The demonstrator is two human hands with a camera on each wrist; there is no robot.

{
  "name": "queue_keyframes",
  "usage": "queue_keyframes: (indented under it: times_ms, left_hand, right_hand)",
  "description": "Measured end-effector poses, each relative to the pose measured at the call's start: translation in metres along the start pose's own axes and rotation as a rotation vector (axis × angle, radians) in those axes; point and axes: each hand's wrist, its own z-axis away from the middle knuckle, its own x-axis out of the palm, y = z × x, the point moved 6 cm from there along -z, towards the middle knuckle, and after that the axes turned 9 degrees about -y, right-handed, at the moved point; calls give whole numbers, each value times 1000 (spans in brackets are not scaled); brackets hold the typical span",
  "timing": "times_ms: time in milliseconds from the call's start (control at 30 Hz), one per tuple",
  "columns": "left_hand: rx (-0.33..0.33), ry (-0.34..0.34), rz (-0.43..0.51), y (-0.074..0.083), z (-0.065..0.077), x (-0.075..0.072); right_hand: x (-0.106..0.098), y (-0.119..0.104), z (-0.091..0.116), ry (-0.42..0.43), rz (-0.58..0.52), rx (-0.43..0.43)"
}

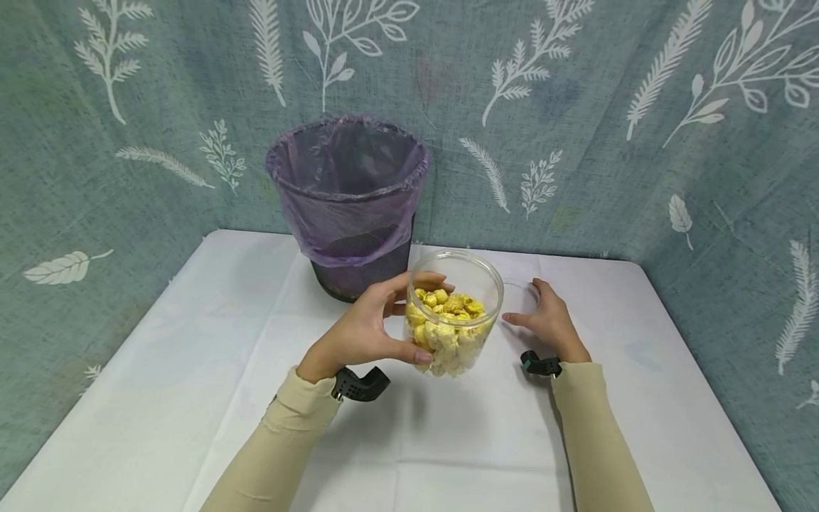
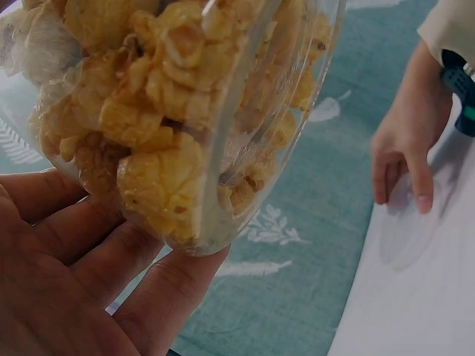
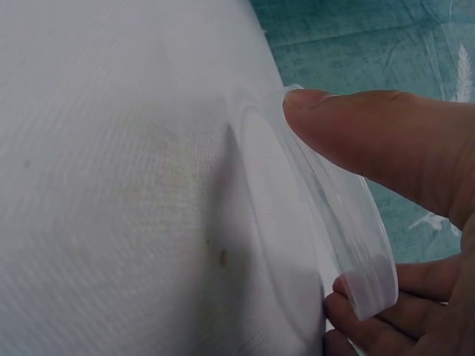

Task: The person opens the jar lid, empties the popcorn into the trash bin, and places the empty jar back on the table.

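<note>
A clear plastic jar (image 1: 453, 334), part filled with yellow popcorn (image 2: 159, 159), is tilted above the table. My left hand (image 1: 373, 323) grips its side, thumb at the front and fingers behind. Its open mouth faces up in the head view. To the right, my right hand (image 1: 547, 323) holds a clear round lid (image 3: 345, 237) by its edge, thumb on one side and fingertips on the other. In the right wrist view the lid is close over the white cloth. From the head it shows only as a faint outline.
Behind my left hand stands a black mesh bin (image 1: 365, 274) lined with a purple bag (image 1: 352, 220). A white cloth (image 1: 473, 455) covers the table. Green curtain fabric (image 1: 441, 85) with white leaf prints hangs along the back and sides.
</note>
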Motion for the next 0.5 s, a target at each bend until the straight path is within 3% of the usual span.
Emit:
queue_keyframes:
  times_ms: [267, 500]
  left_hand:
    - [3, -2, -2, 2, 0, -1]
    - [-5, 2, -11, 3, 2, 0]
  right_hand:
    - [-2, -5, 2, 6, 39, -9]
    - [-7, -14, 9, 52, -49, -61]
